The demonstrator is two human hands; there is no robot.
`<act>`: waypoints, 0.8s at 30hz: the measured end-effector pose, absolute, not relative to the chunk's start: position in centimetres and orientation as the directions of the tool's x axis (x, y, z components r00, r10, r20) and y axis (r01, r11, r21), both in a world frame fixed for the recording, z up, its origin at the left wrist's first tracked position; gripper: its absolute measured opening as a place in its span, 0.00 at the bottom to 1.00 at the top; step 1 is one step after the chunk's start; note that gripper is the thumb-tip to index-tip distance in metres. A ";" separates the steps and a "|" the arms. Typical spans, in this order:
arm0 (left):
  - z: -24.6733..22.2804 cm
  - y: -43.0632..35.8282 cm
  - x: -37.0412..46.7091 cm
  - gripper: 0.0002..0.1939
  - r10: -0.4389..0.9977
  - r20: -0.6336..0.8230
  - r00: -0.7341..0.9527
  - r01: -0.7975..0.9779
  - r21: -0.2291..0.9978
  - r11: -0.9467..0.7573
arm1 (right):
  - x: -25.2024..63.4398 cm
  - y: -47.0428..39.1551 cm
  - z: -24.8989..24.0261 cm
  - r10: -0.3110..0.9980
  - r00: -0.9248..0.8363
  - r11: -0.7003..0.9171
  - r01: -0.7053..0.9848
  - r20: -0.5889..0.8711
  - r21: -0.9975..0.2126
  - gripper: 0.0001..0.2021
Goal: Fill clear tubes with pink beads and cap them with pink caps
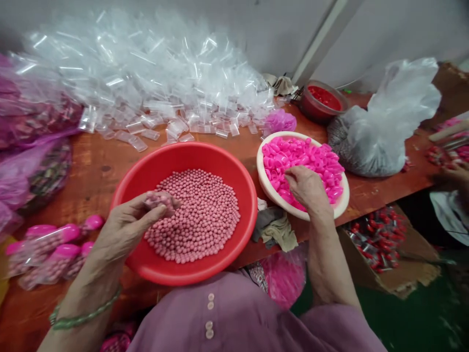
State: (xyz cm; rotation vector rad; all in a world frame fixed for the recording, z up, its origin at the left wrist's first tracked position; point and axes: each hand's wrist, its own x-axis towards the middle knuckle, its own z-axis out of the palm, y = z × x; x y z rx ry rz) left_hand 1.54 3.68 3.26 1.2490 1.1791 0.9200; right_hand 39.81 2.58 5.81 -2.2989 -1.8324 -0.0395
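Observation:
My left hand (135, 220) is closed around a small clear plastic container (160, 201) filled with pink beads, held tilted over the red basin (126, 188). Loose pink beads (198, 215) cover the basin's bottom. On the right, my right hand (307, 186) reaches over a white bowl (342, 208) heaped with bright pink plastic caps (293, 151). Its fingertips are pinched together at the pile; what is between them is hidden. Left of the basin lie several filled containers with pink caps (51, 249).
Clear empty containers (146, 83) form a large heap along the wall. Behind the white bowl are a tub of red pieces (324, 100) and a tied plastic bag (381, 127). Cloths (276, 230) lie at the table's edge. A box (384, 244) and another person's hand (456, 173) are at right.

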 end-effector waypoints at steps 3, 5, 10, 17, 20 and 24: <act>3.1 3.9 2.6 0.12 0.975 -0.156 0.157 0.076 0.986 0.146 | 41.1 2.2 5.1 0.931 0.362 -0.365 0.928 0.053 0.073 0.12; 3.0 4.2 3.4 0.14 0.968 -0.146 0.202 0.137 0.983 0.119 | 40.8 2.1 4.6 0.915 0.403 -0.404 0.910 0.023 0.097 0.15; 3.9 4.7 4.5 0.18 0.922 -0.219 0.318 0.160 0.971 0.176 | 40.4 2.1 4.2 0.902 0.431 -0.431 0.902 0.007 0.040 0.18; 4.8 4.5 6.1 0.15 0.942 -0.186 0.279 -0.121 0.967 0.226 | 42.3 1.6 6.1 0.777 0.435 -0.142 0.825 0.455 -0.547 0.14; 4.2 4.1 6.8 0.14 0.938 -0.168 0.303 -0.207 0.949 0.237 | 39.3 2.8 7.7 0.638 0.498 0.146 0.672 0.588 -0.726 0.11; 3.7 3.5 7.4 0.17 0.893 -0.214 0.395 -0.316 0.882 0.351 | 31.3 5.0 7.9 0.757 0.431 0.489 0.124 0.490 -0.864 0.07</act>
